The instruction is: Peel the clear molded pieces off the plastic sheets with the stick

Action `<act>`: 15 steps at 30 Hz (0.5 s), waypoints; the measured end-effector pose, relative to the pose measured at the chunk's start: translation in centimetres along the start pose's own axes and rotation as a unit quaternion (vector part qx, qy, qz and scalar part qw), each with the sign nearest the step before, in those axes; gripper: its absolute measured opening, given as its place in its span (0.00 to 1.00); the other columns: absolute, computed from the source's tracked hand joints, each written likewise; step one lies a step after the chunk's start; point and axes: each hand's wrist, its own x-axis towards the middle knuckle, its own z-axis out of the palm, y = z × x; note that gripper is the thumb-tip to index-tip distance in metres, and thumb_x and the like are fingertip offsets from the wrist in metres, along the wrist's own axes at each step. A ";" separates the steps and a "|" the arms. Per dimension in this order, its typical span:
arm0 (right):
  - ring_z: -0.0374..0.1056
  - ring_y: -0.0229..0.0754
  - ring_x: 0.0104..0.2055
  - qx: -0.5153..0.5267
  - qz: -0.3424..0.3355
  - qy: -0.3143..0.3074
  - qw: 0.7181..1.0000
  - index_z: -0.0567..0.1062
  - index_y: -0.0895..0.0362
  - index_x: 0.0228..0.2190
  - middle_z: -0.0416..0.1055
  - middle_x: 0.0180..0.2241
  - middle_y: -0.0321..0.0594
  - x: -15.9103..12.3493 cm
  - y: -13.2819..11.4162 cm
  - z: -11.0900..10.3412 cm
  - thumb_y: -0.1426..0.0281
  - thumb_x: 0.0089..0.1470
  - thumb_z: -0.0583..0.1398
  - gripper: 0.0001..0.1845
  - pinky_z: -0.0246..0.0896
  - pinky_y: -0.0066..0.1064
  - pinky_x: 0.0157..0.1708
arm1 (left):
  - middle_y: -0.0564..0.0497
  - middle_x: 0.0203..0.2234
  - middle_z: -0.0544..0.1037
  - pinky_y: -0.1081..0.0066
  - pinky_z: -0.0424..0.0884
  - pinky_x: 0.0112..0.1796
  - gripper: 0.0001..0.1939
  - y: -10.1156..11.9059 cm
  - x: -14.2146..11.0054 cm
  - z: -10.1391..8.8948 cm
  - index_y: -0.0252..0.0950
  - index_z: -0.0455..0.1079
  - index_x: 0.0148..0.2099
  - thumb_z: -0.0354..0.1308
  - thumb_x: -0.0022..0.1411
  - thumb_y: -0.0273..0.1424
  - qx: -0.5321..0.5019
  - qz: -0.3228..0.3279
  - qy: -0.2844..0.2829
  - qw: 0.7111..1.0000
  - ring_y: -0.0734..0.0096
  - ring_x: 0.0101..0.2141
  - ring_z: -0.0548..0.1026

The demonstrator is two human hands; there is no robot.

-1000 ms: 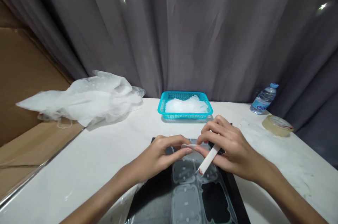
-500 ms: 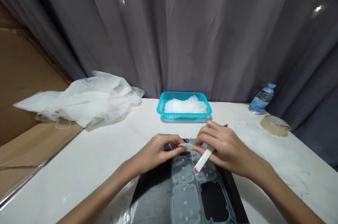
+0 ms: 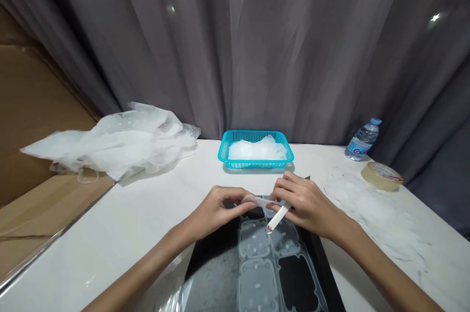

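At six o'clock, a translucent moulded sheet (image 3: 258, 283) is seen. Over its far end, a white tool (image 3: 279, 216) is carried in the curled right hand (image 3: 303, 204); a small white piece (image 3: 259, 201) is pinched by it and the nearly closed left hand (image 3: 220, 208). Thin, light and flexible, it is judged best held by opposite edges.

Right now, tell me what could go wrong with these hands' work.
The white tool held in the right hand reaches over the clear moulded sheet and could scrape it if that hand dips. The small white piece, pinched between the right hand and the left hand, might slip and drop.
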 end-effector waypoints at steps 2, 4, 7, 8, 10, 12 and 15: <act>0.63 0.45 0.37 -0.004 -0.005 0.009 1.000 0.75 0.58 0.35 0.74 0.34 0.42 0.1 -0.2 -0.1 0.68 0.70 0.60 0.10 0.56 0.34 0.32 | 0.50 0.38 0.88 0.73 0.77 0.39 0.12 0.3 0.0 0.2 0.38 0.84 0.49 0.65 0.71 0.38 0.000 -0.010 -0.005 1.000 0.64 0.37 0.85; 0.63 0.44 0.36 -0.010 -0.015 0.029 0.999 0.75 0.58 0.34 0.73 0.32 0.41 0.2 -0.6 0.0 0.69 0.70 0.60 0.11 0.55 0.33 0.31 | 0.50 0.43 0.88 0.70 0.78 0.45 0.12 0.5 0.0 0.3 0.40 0.83 0.51 0.65 0.71 0.38 0.002 -0.009 -0.017 1.000 0.62 0.42 0.85; 0.64 0.42 0.34 -0.025 -0.035 0.067 0.997 0.76 0.58 0.34 0.73 0.29 0.39 0.5 -1.3 0.1 0.71 0.70 0.59 0.11 0.54 0.33 0.30 | 0.49 0.48 0.87 0.66 0.77 0.52 0.13 0.4 -0.1 0.4 0.43 0.82 0.55 0.61 0.74 0.37 0.010 0.005 -0.032 0.999 0.60 0.48 0.85; 0.64 0.42 0.34 -0.030 -0.038 0.074 0.996 0.76 0.58 0.35 0.73 0.29 0.39 0.6 -1.6 0.1 0.71 0.71 0.59 0.10 0.54 0.33 0.29 | 0.49 0.48 0.87 0.64 0.77 0.53 0.13 0.3 -0.1 0.4 0.43 0.82 0.56 0.60 0.74 0.36 0.011 0.012 -0.032 0.999 0.60 0.49 0.85; 0.66 0.42 0.34 -0.032 -0.034 0.077 0.996 0.76 0.57 0.36 0.74 0.29 0.38 0.7 -1.8 0.2 0.71 0.71 0.58 0.09 0.54 0.32 0.28 | 0.48 0.49 0.87 0.62 0.77 0.55 0.13 -0.1 0.0 0.4 0.42 0.82 0.56 0.61 0.74 0.36 0.009 0.024 -0.021 0.999 0.58 0.50 0.85; 0.67 0.42 0.35 -0.015 -0.016 0.071 0.997 0.76 0.57 0.37 0.75 0.31 0.39 0.7 -1.7 0.4 0.67 0.71 0.59 0.09 0.54 0.32 0.29 | 0.48 0.50 0.86 0.60 0.78 0.56 0.14 -0.3 0.1 0.3 0.41 0.82 0.56 0.64 0.72 0.35 0.003 0.033 -0.004 0.999 0.57 0.51 0.84; 0.67 0.43 0.35 0.010 0.019 0.054 0.998 0.73 0.57 0.36 0.74 0.33 0.40 0.0 -0.4 1.8 0.58 0.69 0.61 0.15 0.54 0.33 0.30 | 0.48 0.52 0.86 0.57 0.77 0.57 0.14 -0.5 0.2 0.3 0.41 0.83 0.55 0.65 0.70 0.35 0.003 0.032 0.018 0.999 0.55 0.53 0.83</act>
